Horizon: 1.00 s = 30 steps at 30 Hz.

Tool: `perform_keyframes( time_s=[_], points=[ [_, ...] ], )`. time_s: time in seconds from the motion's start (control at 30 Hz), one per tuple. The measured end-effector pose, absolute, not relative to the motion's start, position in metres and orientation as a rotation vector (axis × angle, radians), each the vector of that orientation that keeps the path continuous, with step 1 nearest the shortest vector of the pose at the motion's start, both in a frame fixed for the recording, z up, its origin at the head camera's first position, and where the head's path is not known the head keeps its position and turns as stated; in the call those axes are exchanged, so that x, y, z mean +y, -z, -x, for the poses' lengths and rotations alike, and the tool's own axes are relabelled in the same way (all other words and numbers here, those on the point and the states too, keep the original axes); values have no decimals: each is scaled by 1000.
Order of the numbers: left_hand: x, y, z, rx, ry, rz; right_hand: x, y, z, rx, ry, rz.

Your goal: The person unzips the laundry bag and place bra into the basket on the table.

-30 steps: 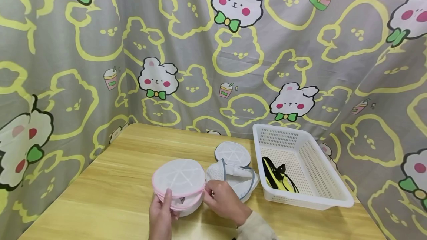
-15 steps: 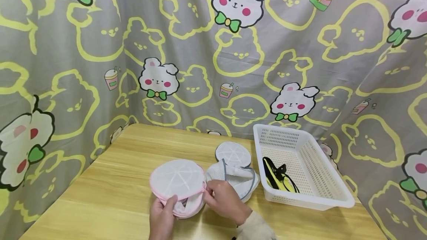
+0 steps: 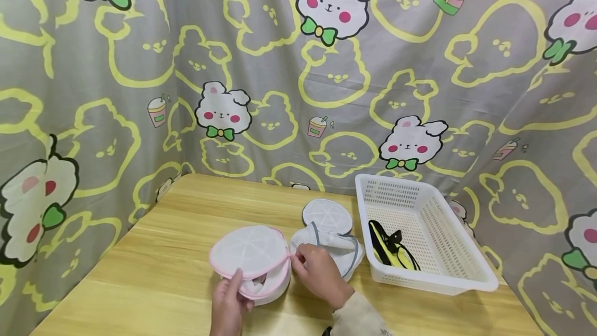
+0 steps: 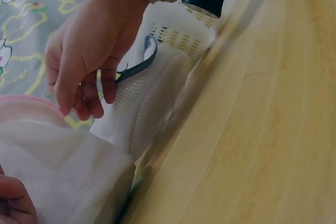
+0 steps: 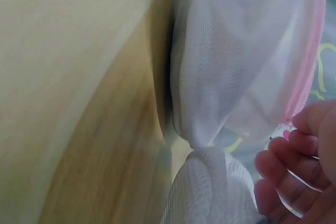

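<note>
A round white mesh laundry bag [image 3: 249, 250] with pink zipper trim stands on the table, its lid partly unzipped and gaping at the front. Something inside shows through the gap, too little to identify. My left hand [image 3: 227, 302] grips the bag's front-left edge, thumb on the lid rim. At the bag's right side, my right hand [image 3: 322, 274] pinches the pink zipper pull [image 5: 287, 134] between thumb and index finger; its other fingers curl loosely. Just behind that hand lies a second mesh laundry bag [image 3: 342, 250] with grey trim, its mouth open and its round lid [image 3: 328, 215] folded back.
A white perforated plastic basket [image 3: 431, 276] stands at the right of the wooden table [image 3: 154, 274]. Inside it lies a black and yellow item [image 3: 392, 250] with a thin black cord. A patterned curtain [image 3: 280, 66] hangs round the table's back and sides.
The pink-trimmed bag has tilted and shifted slightly under my hands, and the gap under its lid now faces the front. My right hand stays at the zipper; the basket and grey-trimmed bag keep their places.
</note>
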State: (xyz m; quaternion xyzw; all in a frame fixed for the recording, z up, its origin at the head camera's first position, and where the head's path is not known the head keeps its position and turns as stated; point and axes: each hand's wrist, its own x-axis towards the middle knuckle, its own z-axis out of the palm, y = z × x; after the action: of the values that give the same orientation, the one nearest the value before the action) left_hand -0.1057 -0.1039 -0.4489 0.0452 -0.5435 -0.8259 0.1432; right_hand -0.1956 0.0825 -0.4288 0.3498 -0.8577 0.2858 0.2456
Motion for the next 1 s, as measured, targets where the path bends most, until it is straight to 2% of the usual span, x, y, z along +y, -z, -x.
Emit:
perform_keyframes(
  time_s=[0.2,0.43,0.8,1.0],
  points=[
    [-107,452,105,-1476,2539,0,85,428,200,-2345,-925,-919],
    [-105,454,105,-1551,2529,51,80,425,197,-2317,-888,-917],
    [-91,457,105,-1668,2300,36,66,414,181,-2301,-866,-1312],
    [-88,460,106,-1743,2222,37,65,416,179,-2292,-788,-1339]
  ],
)
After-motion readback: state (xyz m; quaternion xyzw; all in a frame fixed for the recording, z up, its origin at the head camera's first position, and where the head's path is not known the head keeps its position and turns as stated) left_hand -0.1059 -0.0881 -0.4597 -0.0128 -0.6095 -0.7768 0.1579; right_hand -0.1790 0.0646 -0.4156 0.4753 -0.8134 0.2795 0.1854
